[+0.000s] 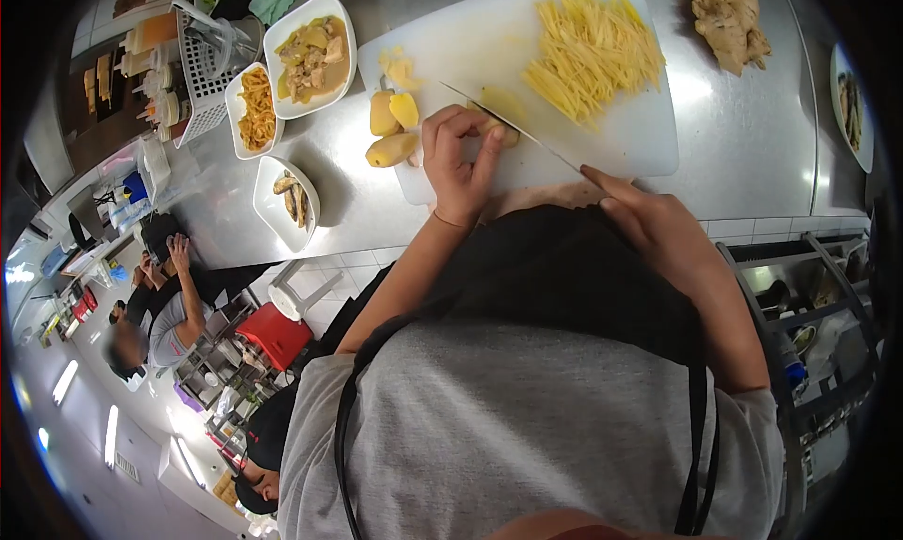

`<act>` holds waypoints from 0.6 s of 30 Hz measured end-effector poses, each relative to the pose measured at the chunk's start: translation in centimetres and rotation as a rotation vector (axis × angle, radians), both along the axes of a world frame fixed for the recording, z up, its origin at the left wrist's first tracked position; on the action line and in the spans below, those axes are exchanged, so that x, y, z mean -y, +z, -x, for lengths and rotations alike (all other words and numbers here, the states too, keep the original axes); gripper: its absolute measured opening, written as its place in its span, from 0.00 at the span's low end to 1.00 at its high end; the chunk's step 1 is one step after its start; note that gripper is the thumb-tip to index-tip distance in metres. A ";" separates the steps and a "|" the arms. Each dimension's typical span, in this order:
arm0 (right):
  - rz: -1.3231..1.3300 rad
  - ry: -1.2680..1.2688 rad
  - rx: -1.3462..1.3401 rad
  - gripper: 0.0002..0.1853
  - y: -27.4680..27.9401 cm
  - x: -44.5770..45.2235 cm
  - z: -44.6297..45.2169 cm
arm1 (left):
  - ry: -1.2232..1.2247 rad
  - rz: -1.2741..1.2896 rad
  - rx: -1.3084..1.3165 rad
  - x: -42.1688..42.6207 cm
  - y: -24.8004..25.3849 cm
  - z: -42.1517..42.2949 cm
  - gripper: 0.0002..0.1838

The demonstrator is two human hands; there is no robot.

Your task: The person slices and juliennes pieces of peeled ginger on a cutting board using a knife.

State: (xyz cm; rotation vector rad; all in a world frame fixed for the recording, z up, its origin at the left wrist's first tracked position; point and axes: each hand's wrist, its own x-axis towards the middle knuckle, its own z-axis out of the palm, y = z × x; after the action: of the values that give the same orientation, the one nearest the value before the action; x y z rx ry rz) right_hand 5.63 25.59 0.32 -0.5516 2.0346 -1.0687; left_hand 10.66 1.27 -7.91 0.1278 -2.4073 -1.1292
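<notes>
My right hand point(644, 211) is wrapped round the handle of a knife point(536, 142), whose blade runs up and left across the white cutting board point(602, 154). Under the blade lies a piece of peeled ginger point(503, 103), and the curled fingers of my left hand point(461, 159) press on it. A large heap of thin ginger strips point(597, 55) covers the board's upper right. Peeled ginger chunks point(390, 150) and some small slices point(397, 67) sit at the board's left edge.
Left of the board stand a dish of meat in sauce point(270, 46), a bowl of orange-brown food point(231, 98) and a small bowl point(268, 230). Unpeeled ginger root point(724, 18) rests at upper right, beside a plate point(863, 150) at the edge. Two other people are at left.
</notes>
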 end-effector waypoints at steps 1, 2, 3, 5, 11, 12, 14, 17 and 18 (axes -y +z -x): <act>0.022 -0.023 0.044 0.20 0.3 -0.2 -0.2 | 0.003 0.006 0.005 -0.1 0.0 -0.4 0.13; 0.018 -0.019 0.048 0.20 0.3 -0.2 -0.5 | 0.007 0.002 0.009 -0.2 -0.1 -0.5 0.13; 0.052 -0.028 0.029 0.20 0.3 -0.1 -0.8 | 0.010 -0.007 0.005 -0.2 -0.3 -0.4 0.13; 0.093 -0.036 0.006 0.20 0.5 0.0 -0.8 | 0.015 -0.008 -0.004 0.1 -0.2 -0.4 0.13; -0.021 0.009 0.101 0.20 1.9 -0.8 -0.7 | 0.026 -0.032 0.001 -0.1 -0.3 -0.6 0.13; -0.053 0.023 0.084 0.20 2.0 -0.7 -0.7 | 0.026 -0.048 0.000 -0.1 -0.5 -0.7 0.13; -0.085 0.035 0.067 0.20 2.0 -0.7 -0.9 | 0.025 -0.064 -0.002 -0.1 -0.5 -0.6 0.13; -0.084 0.020 0.080 0.20 1.9 -0.6 -1.2 | 0.027 -0.054 -0.002 0.0 -0.5 -0.6 0.13; -0.113 0.041 0.075 0.20 2.0 -0.6 -1.0 | 0.027 -0.061 -0.003 0.0 -0.5 -0.6 0.13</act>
State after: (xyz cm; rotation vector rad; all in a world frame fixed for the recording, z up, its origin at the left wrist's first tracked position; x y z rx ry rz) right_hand 6.63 26.15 2.36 -0.4858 1.9954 -0.9301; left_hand 11.27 1.30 -8.41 0.1779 -2.3629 -1.1896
